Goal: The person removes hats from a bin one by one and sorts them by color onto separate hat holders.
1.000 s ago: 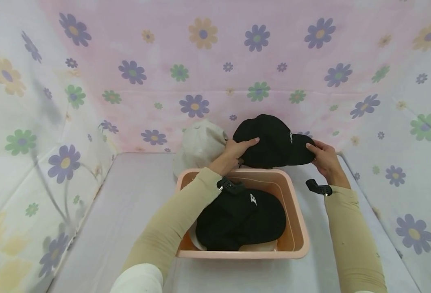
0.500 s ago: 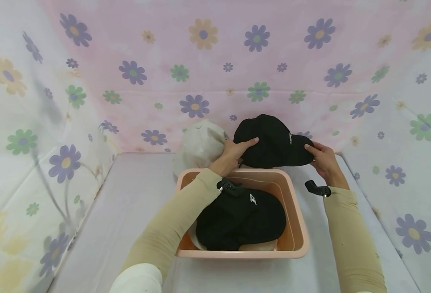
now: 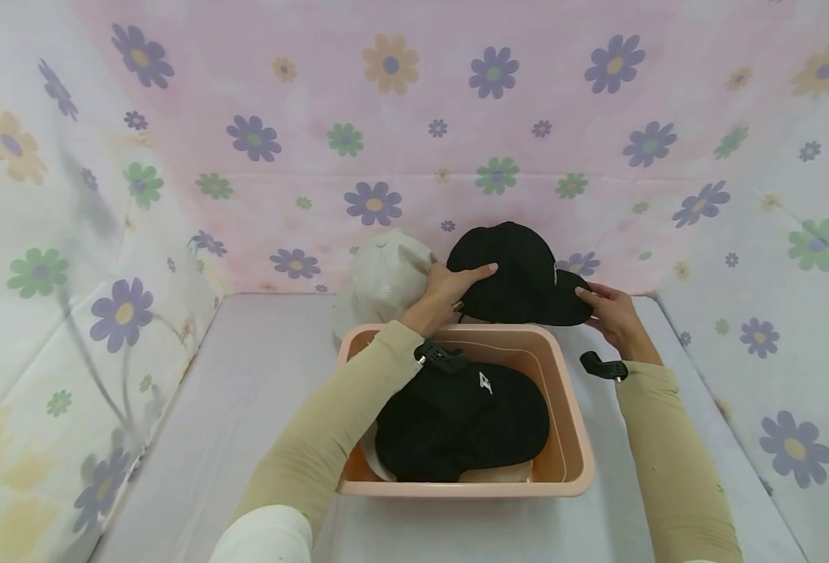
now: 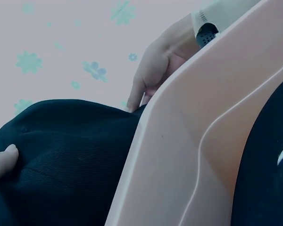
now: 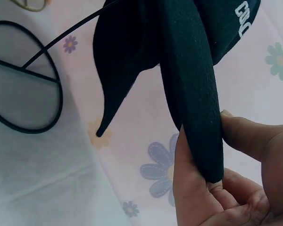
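Note:
A black cap point(image 3: 509, 270) with a white mark is behind the basket, against the patterned cloth. My left hand point(image 3: 444, 293) holds its crown at the left, thumb on the outside and the other fingers mostly hidden. At the other end, my right hand point(image 3: 613, 314) pinches the brim point(image 5: 193, 89) between thumb and fingers. In the left wrist view the crown point(image 4: 70, 155) fills the space beside the basket wall. A thin black wire stand point(image 5: 23, 68) with a round base appears in the right wrist view, its rod running up towards the cap; whether they touch is hidden.
In front stands a pink plastic basket point(image 3: 457, 489), holding another black cap point(image 3: 506, 422) over paler items, partly hidden by my left forearm. A light-coloured cap point(image 3: 386, 274) is behind the basket's left corner, next to my left hand. Flower-patterned cloth point(image 3: 414, 125) walls the back and sides.
My right hand has moved slightly down and left, and the brim of the held cap has tilted lower with it. My left hand has barely shifted.

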The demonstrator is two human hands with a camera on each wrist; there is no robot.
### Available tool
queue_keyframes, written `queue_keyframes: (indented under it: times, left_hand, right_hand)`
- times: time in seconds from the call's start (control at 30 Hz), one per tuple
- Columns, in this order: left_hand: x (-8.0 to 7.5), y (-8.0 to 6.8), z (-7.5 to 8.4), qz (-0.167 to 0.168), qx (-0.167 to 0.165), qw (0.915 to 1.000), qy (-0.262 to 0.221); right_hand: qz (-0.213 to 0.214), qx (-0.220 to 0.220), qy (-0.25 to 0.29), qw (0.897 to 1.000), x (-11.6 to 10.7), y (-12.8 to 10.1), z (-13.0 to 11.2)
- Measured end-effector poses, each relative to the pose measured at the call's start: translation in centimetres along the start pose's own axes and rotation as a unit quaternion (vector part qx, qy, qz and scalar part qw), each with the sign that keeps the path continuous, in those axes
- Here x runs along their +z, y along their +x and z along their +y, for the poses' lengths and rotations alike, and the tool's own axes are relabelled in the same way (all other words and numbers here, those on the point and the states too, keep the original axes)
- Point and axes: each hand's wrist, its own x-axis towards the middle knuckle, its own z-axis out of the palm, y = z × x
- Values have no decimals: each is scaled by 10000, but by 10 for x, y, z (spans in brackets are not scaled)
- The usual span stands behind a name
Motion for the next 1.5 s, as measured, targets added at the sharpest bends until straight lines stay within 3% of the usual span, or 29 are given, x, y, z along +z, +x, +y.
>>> queue_keyframes:
  times: [0.37, 0.63, 1.0, 1.2, 1.33, 1.5]
  left_hand:
    - [0, 0, 1, -122, 12, 9999, 95]
    - [-1, 0, -3, -345, 6, 9993, 152]
    - [-2, -1, -4, -458, -102, 9989, 35]
    - [-2, -2, -3, -448, -77, 9988, 158]
    - [-4, -2, -3, -404, -1, 9986, 328]
    - [-8, -2, -3, -506, 147, 9973, 508]
  right_hand:
    - [-65, 422, -368, 9984, 0, 4, 9]
    - [-82, 447, -500, 9977, -4, 4, 11]
    - [-199, 336, -446, 9982, -5, 3, 17]
    - [-169, 132, -1023, 9945, -3, -1, 14]
    - [-369, -5, -1401, 9895, 0, -4, 8]
    - [-415, -217, -1538, 9870, 1, -6, 5]
